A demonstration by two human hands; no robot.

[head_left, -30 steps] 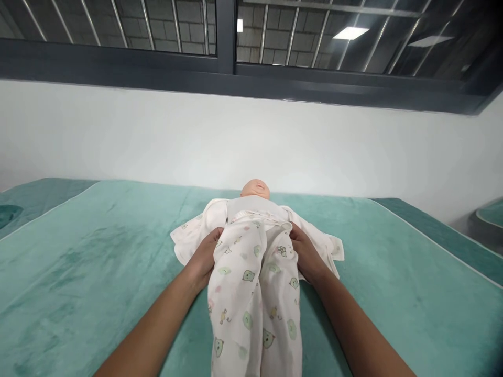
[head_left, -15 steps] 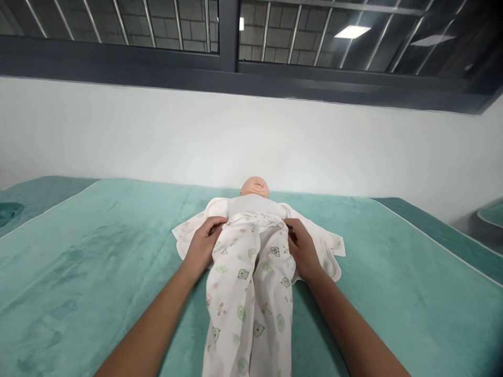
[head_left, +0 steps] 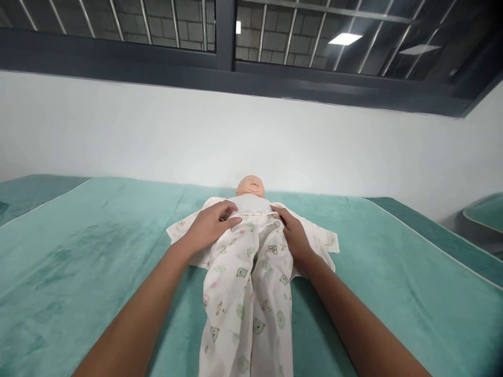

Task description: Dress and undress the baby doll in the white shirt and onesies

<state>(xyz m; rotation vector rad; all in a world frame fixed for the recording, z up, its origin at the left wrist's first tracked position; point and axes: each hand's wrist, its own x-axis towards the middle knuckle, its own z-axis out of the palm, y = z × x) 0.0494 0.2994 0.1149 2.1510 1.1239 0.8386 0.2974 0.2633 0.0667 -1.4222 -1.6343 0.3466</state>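
Note:
A baby doll (head_left: 250,186) lies on its back with its head toward the wall. It has a plain pale torso (head_left: 249,203). White baby pants (head_left: 247,283) with green and pink animal prints cover its legs, their waistband across its belly. At the left of the waistband, my left hand (head_left: 212,222) rests with thumb and fingers apart. Closed on the right edge of the waistband is my right hand (head_left: 293,233), its fingertips partly hidden. A white printed baby top (head_left: 322,241) lies spread open beneath the doll, sleeves out to both sides.
A teal plush cover (head_left: 118,251) with pale piping lies under everything. Behind the doll rises a white wall (head_left: 251,136), with a dark-framed window (head_left: 226,68) and metal bars above. Another teal padded piece (head_left: 485,212) shows at the far right.
My left hand has moved up and inward over the waistband, its thumb now apart from the fingers. My right hand has shifted slightly up and inward. The view has tilted a little.

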